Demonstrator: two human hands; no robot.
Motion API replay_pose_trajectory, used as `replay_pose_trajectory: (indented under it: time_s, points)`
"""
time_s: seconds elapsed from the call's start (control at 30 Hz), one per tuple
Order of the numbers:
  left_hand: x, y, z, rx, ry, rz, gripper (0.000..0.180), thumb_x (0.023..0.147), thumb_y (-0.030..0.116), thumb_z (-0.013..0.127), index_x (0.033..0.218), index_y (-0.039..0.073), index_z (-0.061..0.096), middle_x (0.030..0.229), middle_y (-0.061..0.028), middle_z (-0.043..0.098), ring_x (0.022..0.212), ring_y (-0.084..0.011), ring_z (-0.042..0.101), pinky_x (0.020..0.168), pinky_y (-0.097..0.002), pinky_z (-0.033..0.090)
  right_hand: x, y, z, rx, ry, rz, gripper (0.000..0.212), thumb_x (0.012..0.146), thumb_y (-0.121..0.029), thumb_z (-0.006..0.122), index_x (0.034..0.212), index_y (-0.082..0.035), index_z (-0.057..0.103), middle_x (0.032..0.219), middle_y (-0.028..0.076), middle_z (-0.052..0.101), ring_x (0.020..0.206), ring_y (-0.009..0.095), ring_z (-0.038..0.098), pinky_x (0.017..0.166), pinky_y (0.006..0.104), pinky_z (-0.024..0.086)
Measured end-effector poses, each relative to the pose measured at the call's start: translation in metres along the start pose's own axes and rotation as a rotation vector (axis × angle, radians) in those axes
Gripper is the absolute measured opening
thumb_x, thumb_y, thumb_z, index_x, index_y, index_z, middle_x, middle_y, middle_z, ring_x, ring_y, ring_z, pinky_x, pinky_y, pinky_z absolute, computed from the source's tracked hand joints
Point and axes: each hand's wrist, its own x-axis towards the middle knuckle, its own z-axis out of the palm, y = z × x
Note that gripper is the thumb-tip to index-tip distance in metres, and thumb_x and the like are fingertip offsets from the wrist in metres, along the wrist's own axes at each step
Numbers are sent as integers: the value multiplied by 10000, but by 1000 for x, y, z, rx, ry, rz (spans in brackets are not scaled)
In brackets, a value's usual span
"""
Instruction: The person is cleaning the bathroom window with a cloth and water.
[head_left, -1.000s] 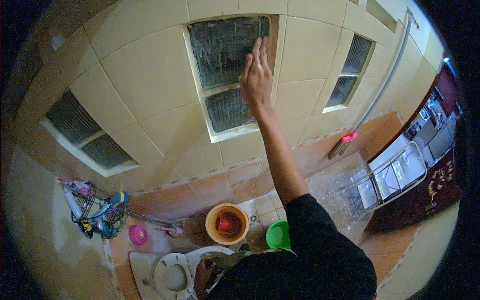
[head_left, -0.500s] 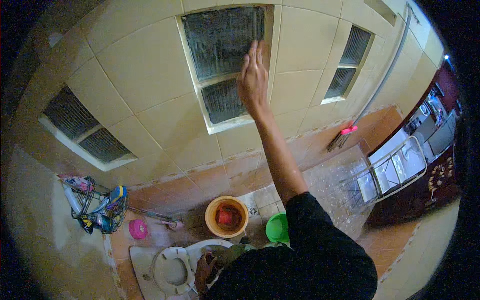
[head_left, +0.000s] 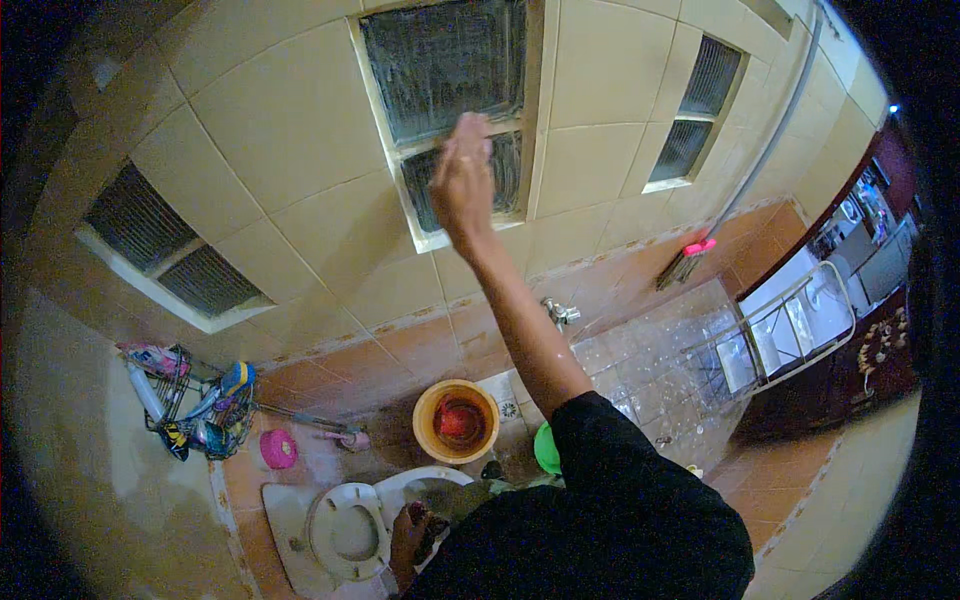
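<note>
My right hand is raised at a two-pane glass window in the tiled wall. Its fingers are stretched out side by side, with nothing visible in them, in front of the divider and the lower pane. Pale, cloudy streaks mark the glass. Whether the palm touches the pane, I cannot tell. Low down, next to the white toilet seat, is my left hand, its fingers curled near something small and dark that I cannot make out. My black sleeve and body hide part of the toilet.
Below stand an orange bucket with a red thing inside and a green basin. A wire rack of bottles and a pink tub are at left. To the right are a broom, a metal rack and a wet floor.
My right hand has moved down and left across the window, from the upper pane's right edge to the lower pane. The left hand stays low beside the toilet. A wall tap has come into sight.
</note>
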Motion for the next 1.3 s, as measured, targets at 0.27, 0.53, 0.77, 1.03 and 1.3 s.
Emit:
replay_pose_trajectory:
  time_s: [0.27,0.53,0.77,1.03,1.3]
  points:
    - [-39,41,-28,-279,99,-102,440,892,311,682,1176,-5,565,1038,-175,668,889,-272,659,809,-385,529,8,-13,-5,43,45,51,479,1041,-197,314,1450,46,369,1520,263,313,1438,380,269,1192,462,189]
    - [-54,67,-45,-256,44,-232,345,903,222,655,1132,-19,567,1010,-153,677,824,-255,671,774,-377,540,-12,-30,14,137,-16,-17,459,1018,-142,373,1457,-11,400,1530,217,332,1443,344,282,1189,453,199]
    - [-39,21,-27,38,8,-242,422,894,256,677,1197,-13,558,1112,-181,670,1044,-297,646,912,-407,508,-15,-37,24,57,-55,-250,475,965,-136,461,1416,11,451,1496,216,396,1427,361,315,1180,468,220]
    - [-50,42,-25,-207,15,-257,381,885,179,658,1196,-12,547,1108,-178,663,986,-286,663,856,-396,530,-14,-37,17,112,-59,-259,447,956,-142,476,1391,-38,497,1488,208,409,1404,362,354,1172,473,247]
    - [-42,-4,-7,-100,105,-102,363,879,162,661,1176,-10,543,1054,-156,654,960,-243,645,828,-360,529,-135,12,-34,52,-334,226,314,995,-192,483,887,-13,718,767,135,716,724,309,709,697,402,554]
